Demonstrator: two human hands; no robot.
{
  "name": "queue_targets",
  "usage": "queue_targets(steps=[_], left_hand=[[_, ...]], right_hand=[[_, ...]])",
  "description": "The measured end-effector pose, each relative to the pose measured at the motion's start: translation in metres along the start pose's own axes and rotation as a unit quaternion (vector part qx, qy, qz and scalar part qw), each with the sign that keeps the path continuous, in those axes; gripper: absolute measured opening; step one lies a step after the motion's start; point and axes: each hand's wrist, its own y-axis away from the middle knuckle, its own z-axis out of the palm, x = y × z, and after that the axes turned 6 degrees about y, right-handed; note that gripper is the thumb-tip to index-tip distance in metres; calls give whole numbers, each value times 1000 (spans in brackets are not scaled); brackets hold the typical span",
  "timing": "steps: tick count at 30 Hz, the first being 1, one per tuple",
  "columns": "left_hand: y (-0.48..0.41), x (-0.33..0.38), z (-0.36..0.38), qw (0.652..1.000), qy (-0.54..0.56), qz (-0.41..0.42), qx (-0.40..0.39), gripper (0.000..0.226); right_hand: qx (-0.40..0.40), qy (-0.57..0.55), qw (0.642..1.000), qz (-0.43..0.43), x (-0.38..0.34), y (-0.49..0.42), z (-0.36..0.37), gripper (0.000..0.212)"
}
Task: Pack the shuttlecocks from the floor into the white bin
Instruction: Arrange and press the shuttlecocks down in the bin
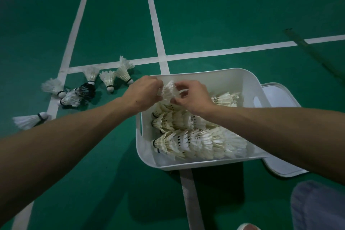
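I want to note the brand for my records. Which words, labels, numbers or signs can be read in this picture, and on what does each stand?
No text is readable.
Stacked shuttlecocks in the white bin: small dark marks on the feathers, too small and blurred to read.
Shuttlecocks on the floor, held shuttlecock, white lid: no visible text.

The floor [224,5] was deep green crossed by white lines [205,53], the bin [205,73] and lid [280,95] plain white, the shuttlecocks [196,142] white to cream with dark bands near their corks, save one black shuttlecock [86,89] flecked white.
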Motion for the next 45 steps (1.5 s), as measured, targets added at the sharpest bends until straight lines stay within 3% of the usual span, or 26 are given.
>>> queue_targets(steps=[5, 12, 25, 35, 45], left_hand=[[2, -2, 1, 1000, -22, 18, 4, 33], [3, -1, -3, 987, -150, 19, 45, 45], [-5, 7, 1, 995, -91, -41, 31, 37], [7, 4, 0, 996, -77, -30, 24, 42], [22, -2, -17, 999, -18, -24, 12, 65]], right_hand=[[4, 43, 999, -4, -3, -2, -6, 60], [-2, 21, 1000, -5, 2, -2, -11, 74], [-40, 28, 999, 0, 3, -9, -6, 69], [14, 152, 987, -43, 3, -1, -25, 65], [-32, 272, 956, -108, -19, 1, -29, 63]])
